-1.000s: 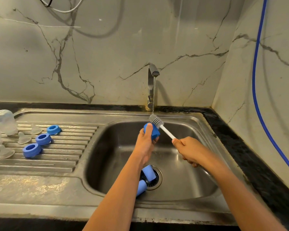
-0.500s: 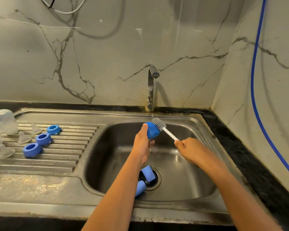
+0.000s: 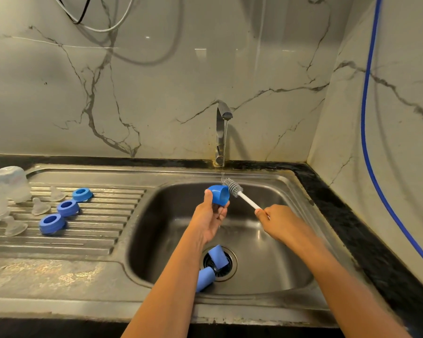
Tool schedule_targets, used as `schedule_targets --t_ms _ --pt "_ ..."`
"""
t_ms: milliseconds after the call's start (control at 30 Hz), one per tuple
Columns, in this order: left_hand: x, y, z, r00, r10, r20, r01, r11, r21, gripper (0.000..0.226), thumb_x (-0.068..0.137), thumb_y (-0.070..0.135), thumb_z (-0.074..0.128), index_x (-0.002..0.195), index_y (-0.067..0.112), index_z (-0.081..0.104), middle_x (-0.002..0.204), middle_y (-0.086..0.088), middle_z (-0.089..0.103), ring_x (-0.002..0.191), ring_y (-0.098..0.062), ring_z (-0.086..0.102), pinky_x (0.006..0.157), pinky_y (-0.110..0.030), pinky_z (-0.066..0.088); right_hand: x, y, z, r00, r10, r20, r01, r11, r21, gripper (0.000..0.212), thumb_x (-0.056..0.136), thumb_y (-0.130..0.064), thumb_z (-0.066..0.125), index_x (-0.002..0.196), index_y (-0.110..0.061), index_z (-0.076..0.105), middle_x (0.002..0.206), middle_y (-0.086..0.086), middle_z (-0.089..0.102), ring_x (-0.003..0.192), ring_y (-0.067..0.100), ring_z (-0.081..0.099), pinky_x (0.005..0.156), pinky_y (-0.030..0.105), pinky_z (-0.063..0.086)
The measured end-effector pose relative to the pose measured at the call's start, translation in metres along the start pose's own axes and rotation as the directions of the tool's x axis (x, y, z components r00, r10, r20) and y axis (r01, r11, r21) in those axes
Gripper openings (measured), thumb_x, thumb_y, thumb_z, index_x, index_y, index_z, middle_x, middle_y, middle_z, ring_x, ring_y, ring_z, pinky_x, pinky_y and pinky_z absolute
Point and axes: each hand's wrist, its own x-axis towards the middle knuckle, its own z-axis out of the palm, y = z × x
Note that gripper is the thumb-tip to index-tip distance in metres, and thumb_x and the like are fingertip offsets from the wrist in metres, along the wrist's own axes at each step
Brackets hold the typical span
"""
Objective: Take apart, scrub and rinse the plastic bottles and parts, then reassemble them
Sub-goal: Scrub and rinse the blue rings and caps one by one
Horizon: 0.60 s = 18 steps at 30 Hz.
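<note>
left hand [image 3: 209,219] gripping blue cap [image 3: 219,195] under tap [image 3: 222,132], open mouth turned right toward brush [image 3: 233,187], just beside it, handle clenched in right hand [image 3: 277,222], axis slanting up-left.

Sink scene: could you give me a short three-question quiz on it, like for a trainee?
1. True or false: water runs from the tap.
2. How many blue rings lie on the drainboard?
3. The right hand holds: A) sponge B) brush C) cloth

Key:
1. True
2. Three
3. B; the left hand holds a blue cap.
</note>
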Motion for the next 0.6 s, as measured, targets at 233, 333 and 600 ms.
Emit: schedule_targets --t_ms 233,333,600 --pt "0.007 -0.005 0.009 0.990 -0.111 -0.081 0.110 0.994 -0.016 0.035 0.091 0.034 0.064 0.106 0.004 0.060 0.094 -0.012 0.068 0.082 -0.017 0.065 0.075 -0.025 0.054 0.001 0.001 -0.009 0.972 0.002 -0.236 0.009 0.999 0.046 0.042 0.104 -0.033 0.032 0.082 -0.008 0.057 0.090 0.018 0.065 0.089 0.035 0.059 0.063 0.029 0.027" --pt "0.022 0.003 0.015 0.985 -0.098 -0.141 0.104 0.994 0.041 0.031 0.085 0.034 0.071 0.099 0.008 0.061 0.091 -0.008 0.067 0.081 -0.014 0.063 0.073 -0.025 0.054 0.004 0.006 -0.006 0.972 0.012 -0.235 -0.004 0.999 0.034 0.045 0.104 -0.033 0.032 0.095 -0.001 0.062 0.097 0.019 0.066 0.086 0.033 0.058 0.065 0.029 0.030" --pt "0.053 0.032 0.047 0.994 -0.048 -0.097 0.044 0.998 -0.044 0.048 0.088 0.013 0.068 0.130 0.000 0.048 0.128 -0.022 0.058 0.104 -0.027 0.064 0.084 -0.031 0.054 0.004 0.011 -0.012 0.969 0.027 -0.246 -0.011 0.998 0.065 0.044 0.104 -0.031 0.032 0.096 0.001 0.062 0.088 0.014 0.061 0.075 0.025 0.046 0.065 0.028 0.029"
